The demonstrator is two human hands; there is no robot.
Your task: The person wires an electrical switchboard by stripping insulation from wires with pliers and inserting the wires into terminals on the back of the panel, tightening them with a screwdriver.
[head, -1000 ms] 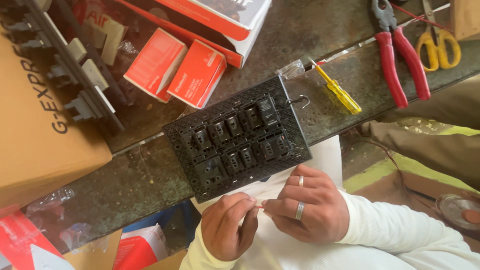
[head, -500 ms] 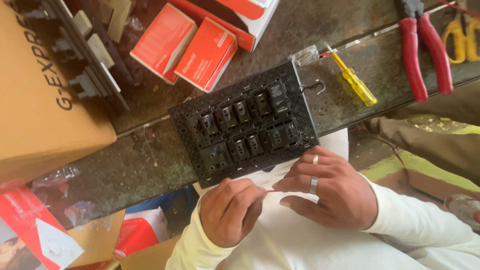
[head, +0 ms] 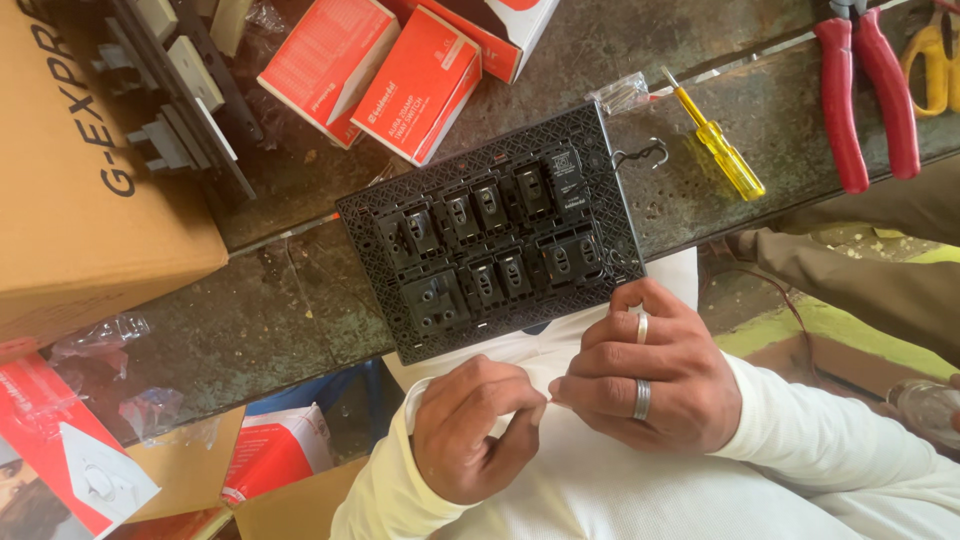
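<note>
Upper left: brown cardboard box (head: 85,180), switch frame with pale modules (head: 175,90) beside it. Top centre: two red-and-white cartons (head: 375,70). Upper right on the stone slab (head: 250,320): yellow tester screwdriver (head: 718,150), red-handled pliers (head: 865,95), yellow scissors (head: 930,65).

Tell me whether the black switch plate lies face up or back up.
Back up: the black switch plate shows its ribbed rear and module backs.

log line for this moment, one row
left hand: fingertips pinched | right hand: fingertips meeting left, two rings | black switch plate: on bench, untouched
</note>
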